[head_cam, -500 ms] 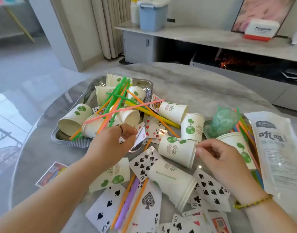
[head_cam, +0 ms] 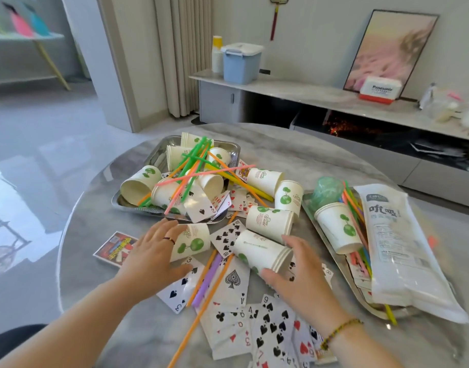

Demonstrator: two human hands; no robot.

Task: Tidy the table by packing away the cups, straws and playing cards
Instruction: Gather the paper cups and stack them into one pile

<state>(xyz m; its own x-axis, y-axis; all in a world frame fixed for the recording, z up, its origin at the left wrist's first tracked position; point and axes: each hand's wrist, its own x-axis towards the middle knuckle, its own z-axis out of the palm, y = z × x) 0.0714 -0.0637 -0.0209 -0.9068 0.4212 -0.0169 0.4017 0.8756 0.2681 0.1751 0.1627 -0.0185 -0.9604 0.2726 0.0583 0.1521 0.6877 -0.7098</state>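
White paper cups with a green tree print, coloured straws and playing cards (head_cam: 270, 325) lie scattered over a round marble table (head_cam: 307, 155). My left hand (head_cam: 153, 258) rests with spread fingers against a cup lying on its side (head_cam: 194, 241). My right hand (head_cam: 299, 272) wraps thumb and fingers around the rim of a lying stack of cups (head_cam: 259, 251). More cups and straws (head_cam: 193, 166) fill a metal tray (head_cam: 159, 152) at the back left. Purple and orange straws (head_cam: 206, 277) lie between my hands.
A second metal tray (head_cam: 309, 211) on the right holds a cup (head_cam: 337, 227), straws, a green bag (head_cam: 326, 189) and a long straw packet (head_cam: 395, 248). A card box (head_cam: 116, 248) lies left of my left hand. A low cabinet stands behind the table.
Both hands have drawn back toward me. The left moved from the tray's edge to the lying cup; the right moved from an upper cup to the stack's rim. The view has tilted up.
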